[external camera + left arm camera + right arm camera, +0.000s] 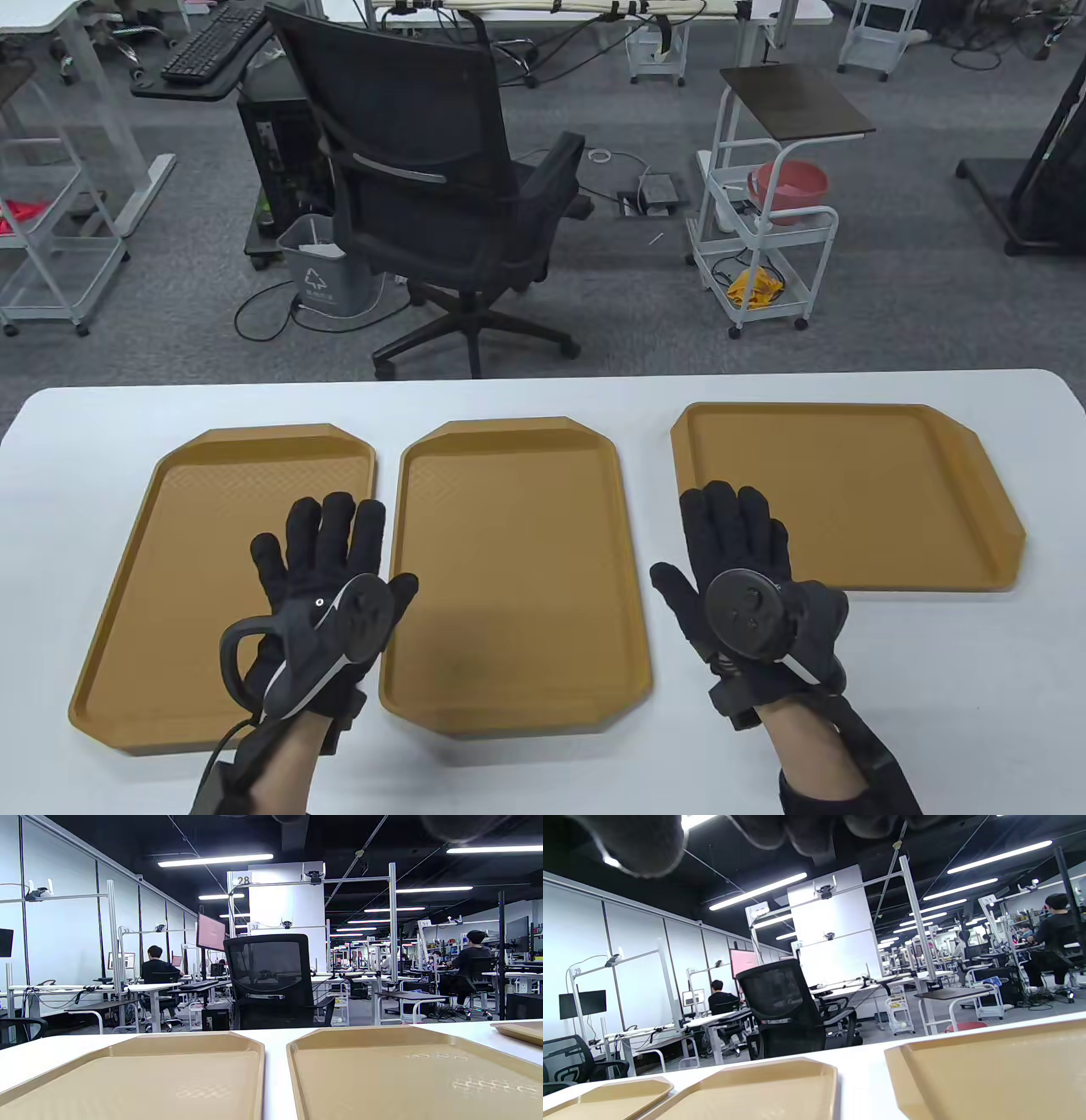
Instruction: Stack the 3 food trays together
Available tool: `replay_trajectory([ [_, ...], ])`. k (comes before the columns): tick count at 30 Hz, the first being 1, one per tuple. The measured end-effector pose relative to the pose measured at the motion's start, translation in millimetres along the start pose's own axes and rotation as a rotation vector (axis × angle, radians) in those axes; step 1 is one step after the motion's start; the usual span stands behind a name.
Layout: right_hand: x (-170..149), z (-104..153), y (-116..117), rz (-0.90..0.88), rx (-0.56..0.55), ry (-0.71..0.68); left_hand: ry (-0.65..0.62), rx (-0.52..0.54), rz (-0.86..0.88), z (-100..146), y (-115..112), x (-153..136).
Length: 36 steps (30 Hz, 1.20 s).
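Looking down at the white table (76,475), we see three brown trays lying flat in a row, none on top of another yet, so we think the stacking is just about to start. The left tray (195,552) sits at 9 o'clock, the middle tray (517,543) is just beside it with a thin gap, and the right tray (857,484) lies at 3 o'clock, turned the long way and a bit farther off. Our left hand (331,586) is spread flat with the fingers apart, over the right edge of the left tray, and it holds nothing. Our right hand (747,569) is spread out too, over the near left corner of the right tray, and it holds nothing; we cannot tell if either hand touches its tray. We think the next move calls for curling fingers under one tray's rim, lifting it, and lining up the cut corners over the middle tray. The table view shows both hands and all the tray shapes. The left wrist view shows no fingers at all, just tray floors from low down. The right wrist view shows dark fingertips (640,844) at 12 o'clock and the right tray's wall up close, and both wrist views show the black chair (433,170) and busy room beyond.
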State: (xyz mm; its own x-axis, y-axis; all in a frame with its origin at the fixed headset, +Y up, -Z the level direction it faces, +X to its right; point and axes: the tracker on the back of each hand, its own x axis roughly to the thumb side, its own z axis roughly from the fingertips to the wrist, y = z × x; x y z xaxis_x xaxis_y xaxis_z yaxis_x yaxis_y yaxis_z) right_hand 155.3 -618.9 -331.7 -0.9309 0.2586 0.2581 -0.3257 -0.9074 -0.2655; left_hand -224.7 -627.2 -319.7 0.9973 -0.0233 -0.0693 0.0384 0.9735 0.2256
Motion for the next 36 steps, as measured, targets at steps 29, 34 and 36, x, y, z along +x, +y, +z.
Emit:
replay_trajectory([
  [29,-12.0,-22.9,158.3,0.087,0.513,0.352,0.009,-0.045,0.008,-2.3,-4.9,-4.3],
  [34,-0.5,-37.2,178.0,0.192,0.516,0.424,0.001,-0.056,0.012,-2.7,-6.0,-3.8],
  [36,2.3,-40.8,182.0,0.25,0.512,0.441,0.001,-0.061,0.013,-2.8,-6.0,-4.0],
])
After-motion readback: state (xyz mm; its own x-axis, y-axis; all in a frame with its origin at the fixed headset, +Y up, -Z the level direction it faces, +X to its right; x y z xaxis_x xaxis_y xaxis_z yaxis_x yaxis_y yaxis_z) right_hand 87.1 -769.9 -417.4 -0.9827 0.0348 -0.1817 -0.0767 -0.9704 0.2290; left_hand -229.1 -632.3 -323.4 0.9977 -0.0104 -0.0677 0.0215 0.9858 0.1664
